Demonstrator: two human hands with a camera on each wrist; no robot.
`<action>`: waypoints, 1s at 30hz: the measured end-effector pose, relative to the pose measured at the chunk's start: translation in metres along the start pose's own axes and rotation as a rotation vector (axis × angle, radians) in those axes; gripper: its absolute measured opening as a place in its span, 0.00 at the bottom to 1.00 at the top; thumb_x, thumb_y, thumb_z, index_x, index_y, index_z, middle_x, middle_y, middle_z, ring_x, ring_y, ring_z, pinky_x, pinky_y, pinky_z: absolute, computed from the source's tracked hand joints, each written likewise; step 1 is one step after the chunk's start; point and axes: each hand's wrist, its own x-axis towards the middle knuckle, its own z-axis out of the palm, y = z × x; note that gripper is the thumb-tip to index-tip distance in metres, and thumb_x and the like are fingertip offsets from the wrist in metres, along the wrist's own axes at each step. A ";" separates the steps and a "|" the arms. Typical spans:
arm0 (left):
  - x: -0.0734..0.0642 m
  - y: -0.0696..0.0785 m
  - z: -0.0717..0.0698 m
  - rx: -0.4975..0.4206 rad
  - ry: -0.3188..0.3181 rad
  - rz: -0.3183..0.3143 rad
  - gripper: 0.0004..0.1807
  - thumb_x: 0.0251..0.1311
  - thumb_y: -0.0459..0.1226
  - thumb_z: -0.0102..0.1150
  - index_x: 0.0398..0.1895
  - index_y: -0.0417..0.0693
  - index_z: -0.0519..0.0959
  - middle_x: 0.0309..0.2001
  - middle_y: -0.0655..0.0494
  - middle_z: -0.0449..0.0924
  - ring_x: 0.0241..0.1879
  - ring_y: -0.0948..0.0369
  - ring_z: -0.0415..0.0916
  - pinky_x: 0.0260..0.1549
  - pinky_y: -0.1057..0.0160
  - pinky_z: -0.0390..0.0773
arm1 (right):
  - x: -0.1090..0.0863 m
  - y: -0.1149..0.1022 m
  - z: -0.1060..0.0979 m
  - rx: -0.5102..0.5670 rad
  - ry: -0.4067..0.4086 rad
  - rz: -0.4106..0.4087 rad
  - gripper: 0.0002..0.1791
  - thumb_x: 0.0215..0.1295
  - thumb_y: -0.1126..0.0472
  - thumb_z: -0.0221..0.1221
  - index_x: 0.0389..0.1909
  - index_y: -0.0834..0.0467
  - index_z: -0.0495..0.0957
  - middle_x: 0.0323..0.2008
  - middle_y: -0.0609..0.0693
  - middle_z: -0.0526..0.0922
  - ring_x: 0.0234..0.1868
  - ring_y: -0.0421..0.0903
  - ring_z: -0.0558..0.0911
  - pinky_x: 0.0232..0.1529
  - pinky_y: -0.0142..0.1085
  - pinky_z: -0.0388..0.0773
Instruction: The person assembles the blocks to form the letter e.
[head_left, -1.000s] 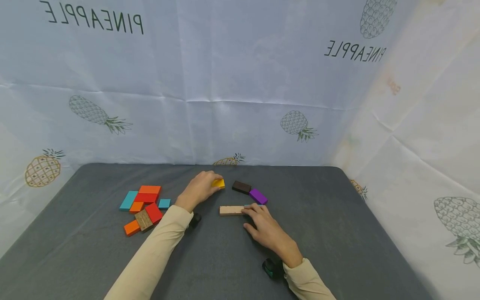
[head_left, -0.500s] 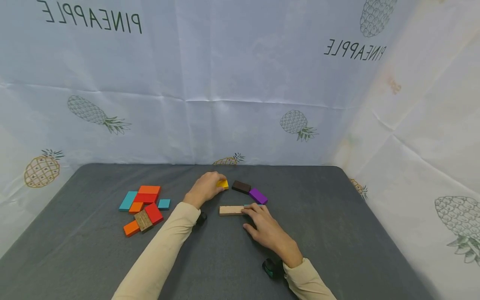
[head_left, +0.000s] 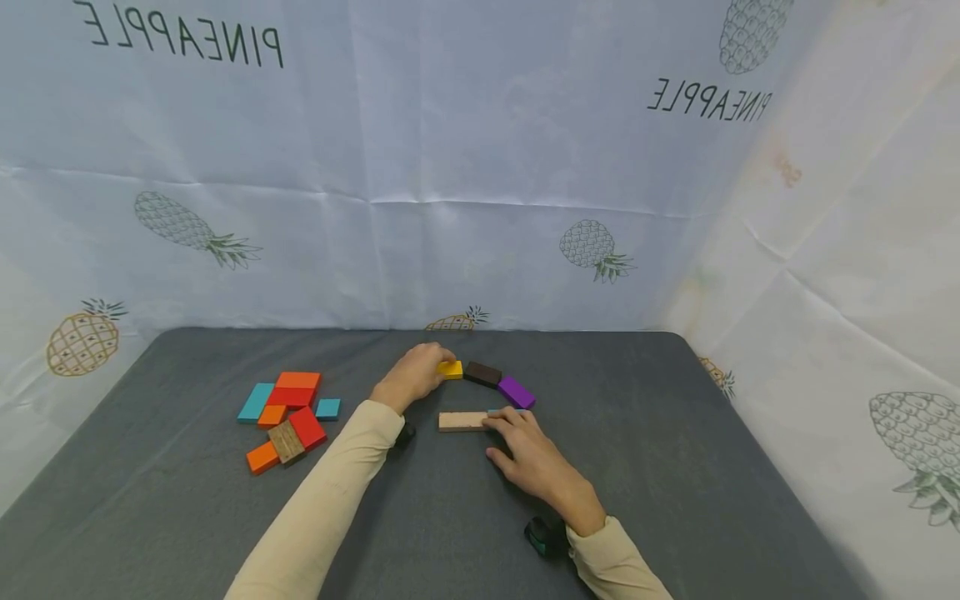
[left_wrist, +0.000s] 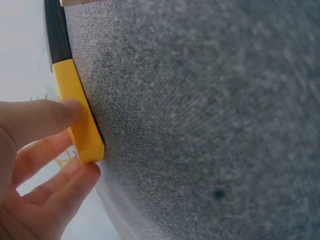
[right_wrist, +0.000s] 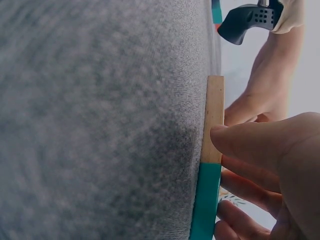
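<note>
1. Just left of the dark brown block (head_left: 482, 374): yellow block (head_left: 452, 370), lined up end to end with it, touching or very nearly. Pinched in the left hand (head_left: 415, 375), thumb on one side, fingers round the far side and free end.
2. Off the right end of the dark brown block, a bit nearer: purple block (head_left: 517, 392), set at an angle. Looks like a curved row in the making.
3. Nearer than the dark brown block and apart from it: pale wood block (head_left: 462, 422), with a teal block (right_wrist: 206, 200) butted against its right end. Right hand (head_left: 536, 461) resting across both, fingers loose, not clamped; thumb seemingly clear of the wood, going by the head view.
4. Well left of the dark brown block: cluster of loose blocks (head_left: 307, 427), lying on the grey cloth (head_left: 420, 517), out of both hands.
5. Step in hand, best guess: snugging the yellow block up to the dark brown block. Pretty much there, imo.
6. Next move probably calls for checking that join, then easing the left thumb and fingers off without dragging the yellow block crooked. Easy to skew the wood-and-teal pair too, so go gentle with the right hand.
</note>
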 end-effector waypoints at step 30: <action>0.002 0.001 0.001 0.036 0.005 -0.023 0.19 0.64 0.29 0.61 0.59 0.43 0.81 0.59 0.46 0.79 0.59 0.48 0.76 0.60 0.52 0.77 | 0.000 -0.001 0.000 -0.012 0.006 0.004 0.21 0.68 0.61 0.62 0.60 0.60 0.77 0.59 0.53 0.76 0.59 0.54 0.71 0.58 0.51 0.75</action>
